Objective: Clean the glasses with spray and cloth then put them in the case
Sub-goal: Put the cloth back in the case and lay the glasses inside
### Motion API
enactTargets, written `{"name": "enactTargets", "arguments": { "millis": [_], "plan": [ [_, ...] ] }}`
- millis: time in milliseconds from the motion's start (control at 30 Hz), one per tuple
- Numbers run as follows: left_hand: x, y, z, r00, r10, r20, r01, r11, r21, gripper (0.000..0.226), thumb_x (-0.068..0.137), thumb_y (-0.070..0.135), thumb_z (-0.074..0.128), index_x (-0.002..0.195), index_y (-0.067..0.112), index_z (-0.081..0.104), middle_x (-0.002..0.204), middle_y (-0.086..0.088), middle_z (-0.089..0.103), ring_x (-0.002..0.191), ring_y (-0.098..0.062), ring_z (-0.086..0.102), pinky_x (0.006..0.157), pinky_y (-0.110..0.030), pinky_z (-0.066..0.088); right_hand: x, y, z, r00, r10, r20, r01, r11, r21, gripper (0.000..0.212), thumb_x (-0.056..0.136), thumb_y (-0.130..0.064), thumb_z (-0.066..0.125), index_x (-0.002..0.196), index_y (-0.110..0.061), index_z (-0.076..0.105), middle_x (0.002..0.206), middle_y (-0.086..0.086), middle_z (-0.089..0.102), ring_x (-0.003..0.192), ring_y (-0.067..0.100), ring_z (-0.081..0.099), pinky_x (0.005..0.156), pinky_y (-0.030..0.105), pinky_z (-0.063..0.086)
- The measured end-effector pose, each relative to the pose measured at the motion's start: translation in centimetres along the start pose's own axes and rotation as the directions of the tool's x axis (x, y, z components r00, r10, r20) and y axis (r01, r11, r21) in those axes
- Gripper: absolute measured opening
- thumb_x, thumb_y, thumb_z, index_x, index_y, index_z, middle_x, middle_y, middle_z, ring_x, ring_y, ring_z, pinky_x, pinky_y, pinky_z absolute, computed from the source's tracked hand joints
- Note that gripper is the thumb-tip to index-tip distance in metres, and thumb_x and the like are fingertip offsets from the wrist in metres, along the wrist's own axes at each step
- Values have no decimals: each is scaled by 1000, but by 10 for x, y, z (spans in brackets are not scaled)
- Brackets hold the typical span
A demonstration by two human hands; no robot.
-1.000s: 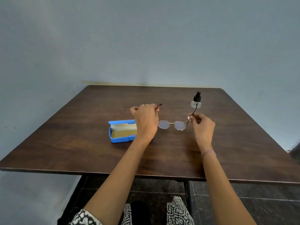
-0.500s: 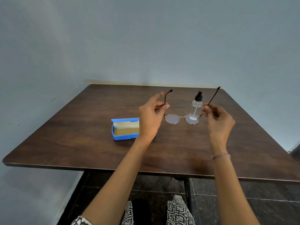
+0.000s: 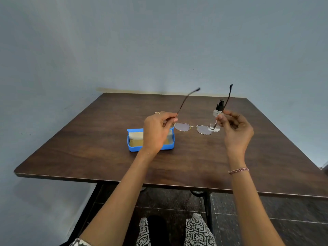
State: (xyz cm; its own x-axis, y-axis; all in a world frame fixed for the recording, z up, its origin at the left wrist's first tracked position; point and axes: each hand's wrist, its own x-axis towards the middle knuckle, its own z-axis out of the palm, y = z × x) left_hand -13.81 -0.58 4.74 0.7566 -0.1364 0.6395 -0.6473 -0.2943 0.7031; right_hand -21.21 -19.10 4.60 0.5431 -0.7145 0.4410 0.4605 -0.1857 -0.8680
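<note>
The glasses [image 3: 193,127] are held above the middle of the table [image 3: 88,148], temples unfolded. One temple is pinched by the left hand [image 3: 156,132], the other by the right hand [image 3: 236,128]. Cleaning is judged not yet begun: spraying, wiping and casing remain. One bottle [image 3: 218,112] is counted beyond the right lens, one open case [image 3: 134,148] at left, and apparently one cloth [image 3: 136,135] inside it.

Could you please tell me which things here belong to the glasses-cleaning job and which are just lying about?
Job: glasses, held by left hand and right hand; spray bottle; open blue case; pale cloth inside it.
Not needed: table; bracelet; ring.
</note>
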Motion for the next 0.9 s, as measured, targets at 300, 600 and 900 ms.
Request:
{"name": "enactTargets", "arguments": {
  "millis": [300,600,900],
  "plan": [
    [5,-3,-16,951,111,287,-207,921,329,17,88,18,62,96,26,75,93,11,68,75,-2,54,62,-8,36,2,3,-6,982,21,186,-34,998,62,14,77,-9,74,88,-16,69,85,13,70,77,18,69,69,22,54],
    [5,-7,-27,951,-147,271,171,983,-65,22,76,0,72,88,19,73,84,-1,73,80,-7,68,81,-28,57,6,-3,-6,915,-29,403,77,992,-103,19,78,-3,72,83,-21,69,72,-14,71,68,2,63,67,14,50],
    [1,-5,-36,960,-186,210,226,957,-184,27,78,-7,67,89,18,70,79,4,72,80,-5,69,77,-19,54,3,4,7,729,-41,683,347,883,-317,24,84,-15,68,89,-39,68,87,-7,65,86,10,59,77,17,46]
  ]
}}
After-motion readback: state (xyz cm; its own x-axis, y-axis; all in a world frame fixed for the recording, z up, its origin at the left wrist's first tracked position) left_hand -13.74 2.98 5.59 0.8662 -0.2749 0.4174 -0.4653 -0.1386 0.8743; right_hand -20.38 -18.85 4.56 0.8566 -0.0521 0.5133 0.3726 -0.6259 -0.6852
